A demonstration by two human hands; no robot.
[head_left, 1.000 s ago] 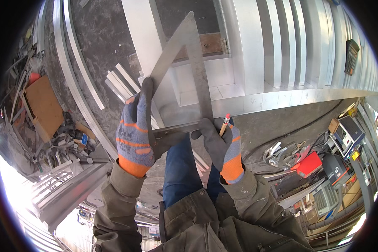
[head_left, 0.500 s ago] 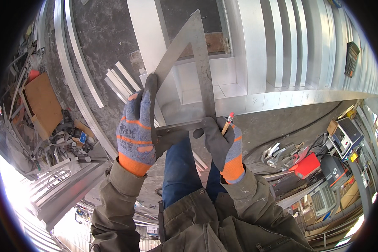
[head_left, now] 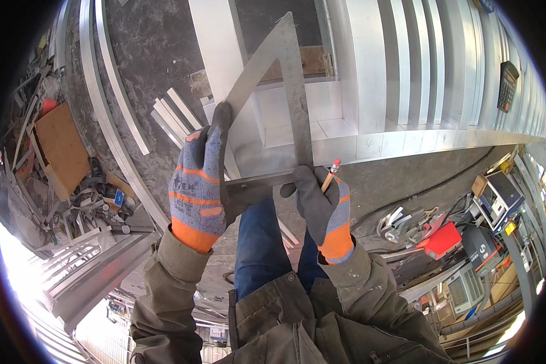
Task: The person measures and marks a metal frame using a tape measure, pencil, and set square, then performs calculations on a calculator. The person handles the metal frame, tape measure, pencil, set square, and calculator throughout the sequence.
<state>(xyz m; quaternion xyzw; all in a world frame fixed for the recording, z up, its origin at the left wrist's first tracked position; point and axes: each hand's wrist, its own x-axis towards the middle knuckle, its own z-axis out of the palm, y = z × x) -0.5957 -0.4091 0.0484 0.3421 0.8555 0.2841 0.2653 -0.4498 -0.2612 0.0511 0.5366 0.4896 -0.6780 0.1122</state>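
the steel triangle blocks the way forward between the left hand and the right hand, but its middle is open. to the right is free floor, crossed by a black cable; pale strips obstruct the left.

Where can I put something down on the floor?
There's bare floor between the long metal strips and wide silver bar, above the short bars, and a patch between the right grip, silver frame and black cable. It's crowded around the brown board and the red thing.

Grey triangular metal square: orange-grey gloved left hand grips left side, matching gloved right hand lower-right corner.
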